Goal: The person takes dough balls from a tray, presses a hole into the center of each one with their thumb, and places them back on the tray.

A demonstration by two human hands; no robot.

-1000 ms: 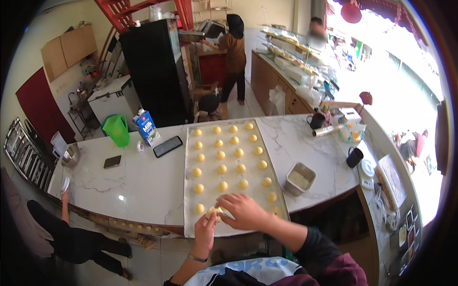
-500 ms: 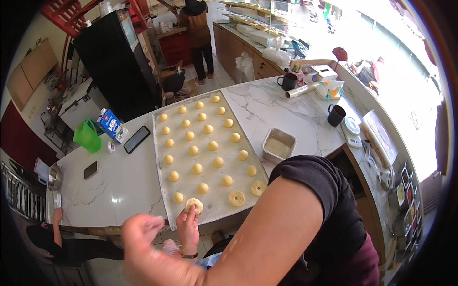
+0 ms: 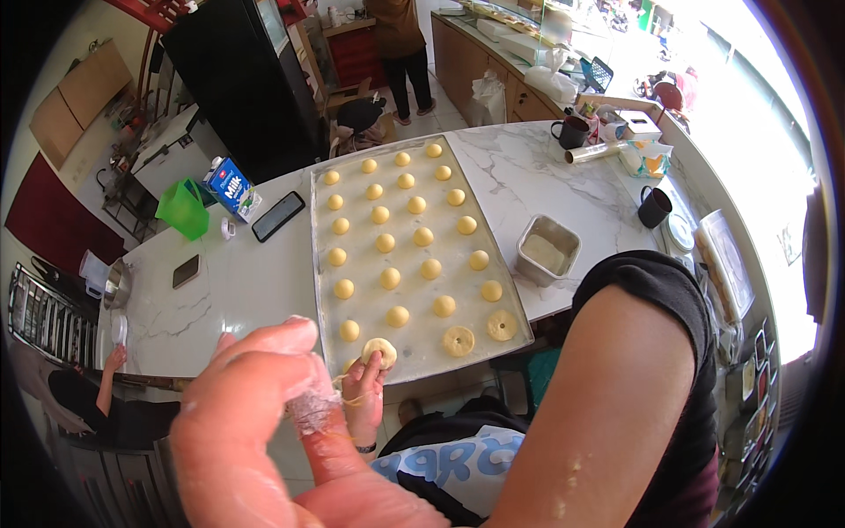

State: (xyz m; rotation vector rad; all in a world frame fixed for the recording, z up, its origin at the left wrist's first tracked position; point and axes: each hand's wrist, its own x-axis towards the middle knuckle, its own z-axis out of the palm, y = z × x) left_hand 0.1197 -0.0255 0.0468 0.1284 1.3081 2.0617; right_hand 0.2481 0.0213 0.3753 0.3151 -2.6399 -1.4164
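Note:
My left hand pinches a flattened dough ring by the near end of a large tray. The tray carries rows of several round yellow dough balls and two flattened rounds with centre holes at the front right. My right hand is raised large and close to the camera, fingers curled in toward the thumb, with pale flaky residue and a thin yellowish strand near it; whether anything is pinched there I cannot tell.
A milk carton, green jug, phone and second device stand left. A metal pan, dark mugs and film roll are right. A co-worker is at lower left, another person beyond.
My right hand has left the dough at the left hand and risen close to the camera. The dough in my left hand now shows as a flattened ring. The view has shifted.

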